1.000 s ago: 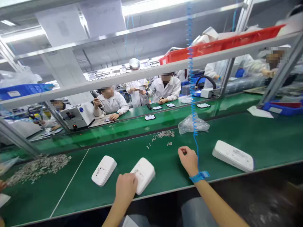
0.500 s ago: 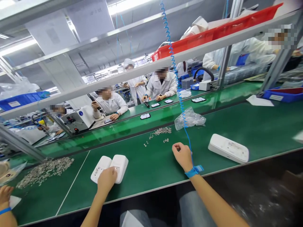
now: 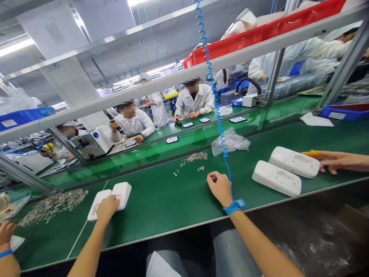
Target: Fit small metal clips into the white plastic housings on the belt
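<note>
Worktop [image 3: 161, 200]: green. Inner white unit [image 3: 123, 195]: toward the left end, long axis running from near edge to far edge, far end canted right. Outer white unit [image 3: 96, 203]: close beside it on the left, axis roughly parallel, covering part of the white line [image 3: 77, 239]. Left hand [image 3: 108, 207]: across the pair, fingers on the inner unit; whether they grip it cannot be told. Right hand [image 3: 219, 188]: mid-length, fingers curled narrow; contents cannot be told. Small parts [image 3: 196, 157]: loose, near the far edge.
</note>
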Tool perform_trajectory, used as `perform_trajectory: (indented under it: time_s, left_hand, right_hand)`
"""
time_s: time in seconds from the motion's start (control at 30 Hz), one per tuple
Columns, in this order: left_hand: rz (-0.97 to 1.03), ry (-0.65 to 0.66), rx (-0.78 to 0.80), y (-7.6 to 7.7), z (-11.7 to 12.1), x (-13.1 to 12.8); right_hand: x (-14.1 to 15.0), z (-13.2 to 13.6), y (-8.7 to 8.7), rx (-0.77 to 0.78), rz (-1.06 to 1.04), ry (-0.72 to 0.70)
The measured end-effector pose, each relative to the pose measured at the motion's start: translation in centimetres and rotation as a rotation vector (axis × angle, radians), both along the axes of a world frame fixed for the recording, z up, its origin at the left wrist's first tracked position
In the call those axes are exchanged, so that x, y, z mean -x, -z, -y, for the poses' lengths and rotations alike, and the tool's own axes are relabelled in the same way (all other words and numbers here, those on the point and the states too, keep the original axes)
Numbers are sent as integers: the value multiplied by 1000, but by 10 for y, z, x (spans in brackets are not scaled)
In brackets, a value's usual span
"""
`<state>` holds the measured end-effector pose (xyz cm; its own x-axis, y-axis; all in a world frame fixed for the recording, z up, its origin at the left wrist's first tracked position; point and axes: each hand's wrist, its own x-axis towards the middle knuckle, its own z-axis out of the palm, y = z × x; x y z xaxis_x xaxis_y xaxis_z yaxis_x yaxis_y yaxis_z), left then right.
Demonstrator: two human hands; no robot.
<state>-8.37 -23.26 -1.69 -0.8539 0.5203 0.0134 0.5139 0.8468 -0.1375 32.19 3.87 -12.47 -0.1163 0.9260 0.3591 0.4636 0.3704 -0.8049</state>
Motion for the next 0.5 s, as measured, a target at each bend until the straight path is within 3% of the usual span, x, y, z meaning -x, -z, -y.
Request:
perform_trajectory:
  time_s: [0.1, 0.17, 0.3, 0.37, 0.43, 0.5]
  left_hand:
    - [-72, -26, -44, -15, -12, 1]
    - [-125, 33, -96, -12, -41, -17]
    - [-104, 419, -213, 27, -136, -85]
    - [-40, 621, -271, 47, -176, -118]
    - [21, 781, -332, 60, -197, -138]
    - [64, 889, -391, 67, -203, -144]
  right_hand:
    - [3, -1, 2, -42, -5, -10]
    - [6, 1, 0, -78, -38, -46]
    - [-2, 7, -9, -241, -148, -6]
    - [-23, 6, -13, -389, -74, 77]
    - [-57, 1, -16, -520, 89, 213]
    - [-97, -7, -17, -551, 248, 443]
